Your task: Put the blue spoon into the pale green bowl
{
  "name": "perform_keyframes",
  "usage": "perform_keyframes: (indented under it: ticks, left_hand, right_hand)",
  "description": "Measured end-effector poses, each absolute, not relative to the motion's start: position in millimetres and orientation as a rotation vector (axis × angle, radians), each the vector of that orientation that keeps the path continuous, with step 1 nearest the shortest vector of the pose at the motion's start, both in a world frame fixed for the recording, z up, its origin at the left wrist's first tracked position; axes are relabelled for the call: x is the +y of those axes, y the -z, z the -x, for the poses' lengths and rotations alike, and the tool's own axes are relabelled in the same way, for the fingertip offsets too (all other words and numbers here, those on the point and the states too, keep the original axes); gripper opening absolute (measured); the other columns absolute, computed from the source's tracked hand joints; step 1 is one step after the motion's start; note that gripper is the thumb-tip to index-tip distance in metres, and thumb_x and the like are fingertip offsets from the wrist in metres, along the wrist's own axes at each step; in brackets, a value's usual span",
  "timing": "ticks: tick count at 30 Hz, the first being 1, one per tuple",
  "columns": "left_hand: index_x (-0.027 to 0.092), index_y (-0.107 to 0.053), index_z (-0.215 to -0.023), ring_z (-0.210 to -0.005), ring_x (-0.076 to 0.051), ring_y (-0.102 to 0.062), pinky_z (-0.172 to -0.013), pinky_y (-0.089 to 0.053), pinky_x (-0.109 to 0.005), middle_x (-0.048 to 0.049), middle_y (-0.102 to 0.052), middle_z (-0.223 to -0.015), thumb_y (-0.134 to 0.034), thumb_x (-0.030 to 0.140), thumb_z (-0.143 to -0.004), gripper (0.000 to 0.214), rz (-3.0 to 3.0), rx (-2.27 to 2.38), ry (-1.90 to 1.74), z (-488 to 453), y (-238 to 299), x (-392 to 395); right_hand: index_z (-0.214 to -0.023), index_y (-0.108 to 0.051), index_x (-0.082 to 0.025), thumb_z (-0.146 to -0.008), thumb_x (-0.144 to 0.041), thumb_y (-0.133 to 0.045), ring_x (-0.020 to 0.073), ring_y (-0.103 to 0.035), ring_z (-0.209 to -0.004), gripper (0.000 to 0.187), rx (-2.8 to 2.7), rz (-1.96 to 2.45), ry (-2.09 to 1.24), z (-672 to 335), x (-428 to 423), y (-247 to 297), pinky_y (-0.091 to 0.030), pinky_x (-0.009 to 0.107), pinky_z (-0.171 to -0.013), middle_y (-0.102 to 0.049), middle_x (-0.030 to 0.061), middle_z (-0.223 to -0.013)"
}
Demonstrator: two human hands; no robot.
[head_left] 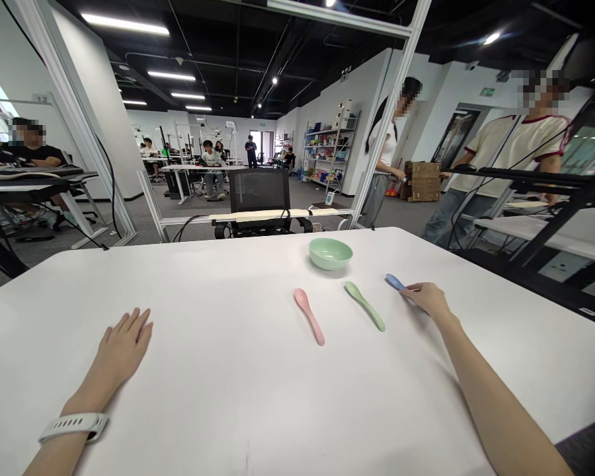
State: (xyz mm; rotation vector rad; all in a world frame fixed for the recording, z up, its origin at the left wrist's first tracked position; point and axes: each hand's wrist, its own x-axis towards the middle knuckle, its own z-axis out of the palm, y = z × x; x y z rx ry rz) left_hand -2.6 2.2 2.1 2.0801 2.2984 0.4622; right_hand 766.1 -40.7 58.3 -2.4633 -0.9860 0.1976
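Observation:
My left hand lies flat on the white table, fingers slightly apart, touching nothing else. It wears a white wristband. My right hand is at the right, its fingers closed around the handle of a blue plastic spoon. The spoon's bowl sticks out to the left of my fingers. Just left of that hand rests a pale green spoon, and further left a pink spoon. A pale green bowl stands near the far edge of the table.
A metal frame rises around the table, with a black office chair beyond its far edge. Two people stand at the right, near a wooden crate. Further back are other workbenches, seated people and shelves.

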Motion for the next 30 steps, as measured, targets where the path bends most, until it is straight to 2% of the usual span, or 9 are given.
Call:
perform_keyframes:
  ticks: [6,12,17,23,30]
  left_hand:
    - [0.009,-0.059,-0.170,-0.173,-0.038,-0.045,-0.142,-0.035,-0.061,-0.0196,-0.054,-0.181,-0.020,0.053,-0.105,0.087,-2.080,2.303,-0.465,2.6,-3.9,2.0]
    - [0.006,-0.057,-0.169,-0.173,-0.039,-0.043,-0.142,-0.034,-0.063,-0.0215,-0.051,-0.183,-0.019,0.049,-0.107,0.085,-2.081,2.301,-0.445,1.2,-5.5,1.2]
    - [0.007,-0.059,-0.169,-0.173,-0.038,-0.045,-0.142,-0.035,-0.063,-0.0205,-0.053,-0.181,-0.018,0.049,-0.108,0.084,-2.096,2.312,-0.454,1.9,-3.3,1.9]
    - [0.009,-0.060,-0.168,-0.171,-0.039,-0.047,-0.141,-0.037,-0.065,-0.0199,-0.055,-0.179,-0.024,0.049,-0.107,0.081,-2.112,2.308,-0.470,5.7,-1.4,4.5]
    - [0.007,-0.059,-0.168,-0.171,-0.040,-0.047,-0.141,-0.035,-0.066,-0.0215,-0.053,-0.180,-0.018,0.050,-0.108,0.085,-2.120,2.304,-0.466,5.1,-0.1,4.2]
  right_hand:
    - [-0.089,-0.083,-0.022,-0.084,-0.035,-0.082,0.0376,-0.083,-0.108,0.014,-1.009,2.468,-0.158,-774.6,-37.7,-52.0,-0.059,0.039,-0.081,-0.089,0.0180,-0.106]
    - [-0.081,-0.078,-0.026,-0.081,-0.051,-0.085,0.0396,-0.085,-0.094,0.026,-1.059,2.412,-0.087,-783.4,-34.8,-43.4,-0.063,0.043,-0.077,-0.087,0.0162,-0.089]
    - [-0.077,-0.078,-0.027,-0.080,-0.042,-0.083,0.0396,-0.085,-0.099,0.017,-1.026,2.429,-0.116,-786.6,-33.5,-41.0,-0.065,0.043,-0.081,-0.088,0.0171,-0.096]
    - [-0.080,-0.079,-0.027,-0.080,-0.047,-0.083,0.0401,-0.086,-0.096,0.021,-1.054,2.404,-0.105,-793.9,-31.8,-35.7,-0.066,0.045,-0.081,-0.088,0.0173,-0.095]
    - [-0.083,-0.081,-0.027,-0.081,-0.048,-0.082,0.0413,-0.086,-0.103,0.021,-1.059,2.418,-0.110,-800.8,-29.8,-32.1,-0.067,0.046,-0.086,-0.089,0.0165,-0.097]
